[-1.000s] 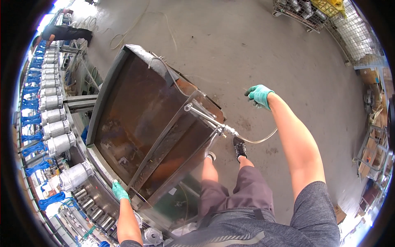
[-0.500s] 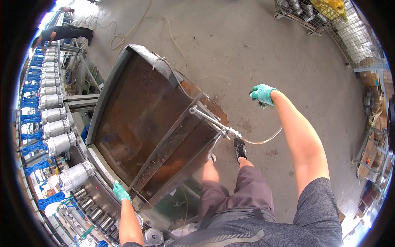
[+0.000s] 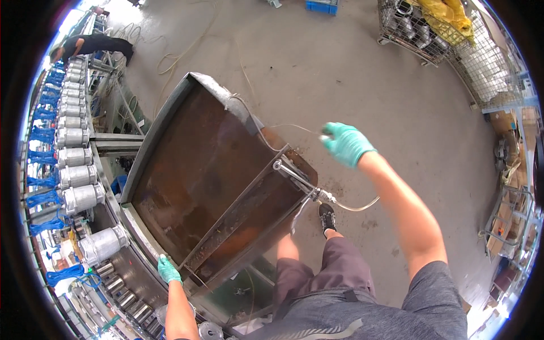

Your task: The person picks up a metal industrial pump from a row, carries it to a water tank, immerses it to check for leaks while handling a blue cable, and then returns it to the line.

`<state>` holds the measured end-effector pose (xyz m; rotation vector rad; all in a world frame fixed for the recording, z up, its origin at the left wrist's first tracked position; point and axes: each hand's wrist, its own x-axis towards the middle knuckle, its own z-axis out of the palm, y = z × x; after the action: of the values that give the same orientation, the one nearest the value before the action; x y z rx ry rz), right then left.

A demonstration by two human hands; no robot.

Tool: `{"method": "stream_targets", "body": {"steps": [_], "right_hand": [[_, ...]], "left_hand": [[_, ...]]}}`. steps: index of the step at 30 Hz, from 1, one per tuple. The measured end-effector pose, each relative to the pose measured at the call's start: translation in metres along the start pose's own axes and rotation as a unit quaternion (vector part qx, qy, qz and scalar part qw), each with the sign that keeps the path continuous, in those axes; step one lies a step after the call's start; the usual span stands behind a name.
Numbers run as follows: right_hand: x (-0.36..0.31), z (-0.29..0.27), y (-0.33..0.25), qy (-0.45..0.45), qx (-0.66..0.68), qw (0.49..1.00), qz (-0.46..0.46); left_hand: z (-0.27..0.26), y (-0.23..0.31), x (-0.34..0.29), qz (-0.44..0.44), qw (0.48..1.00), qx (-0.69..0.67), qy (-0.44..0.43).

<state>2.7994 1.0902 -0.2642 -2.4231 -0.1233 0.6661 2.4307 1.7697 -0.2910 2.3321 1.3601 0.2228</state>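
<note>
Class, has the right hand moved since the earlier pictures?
Yes. The right hand has moved left, closer to the brown metal tray.

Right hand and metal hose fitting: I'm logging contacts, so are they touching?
Apart. The head view shows grey floor between the right hand and the metal hose fitting.

Hands in teal gloves, grey short-sleeved shirt, hatched stripe, brownish-purple shorts, black shoe

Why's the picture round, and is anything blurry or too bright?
In the head view, the fisheye lens bends straight edges and darkens corners; there too, the right hand looks smeared, the left hand clearer; white glare sits at lower right.
</note>
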Motion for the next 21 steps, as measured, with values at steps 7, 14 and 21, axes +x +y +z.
{"method": "stream_targets", "body": {"steps": [7,14,21], "right_hand": [[-0.049,0.091,-0.196,0.214,0.127,0.859,-0.448],[-0.002,0.158,-0.203,0.104,0.069,0.938,-0.324],[0.006,0.157,-0.232,0.105,-0.039,0.960,-0.258]], "left_hand": [[-0.008,-0.040,0.033,-0.005,0.997,-0.072,-0.026],[-0.002,-0.011,0.010,-0.024,0.998,-0.048,-0.016],[0.004,0.076,-0.019,-0.056,0.990,0.122,0.035]]}}
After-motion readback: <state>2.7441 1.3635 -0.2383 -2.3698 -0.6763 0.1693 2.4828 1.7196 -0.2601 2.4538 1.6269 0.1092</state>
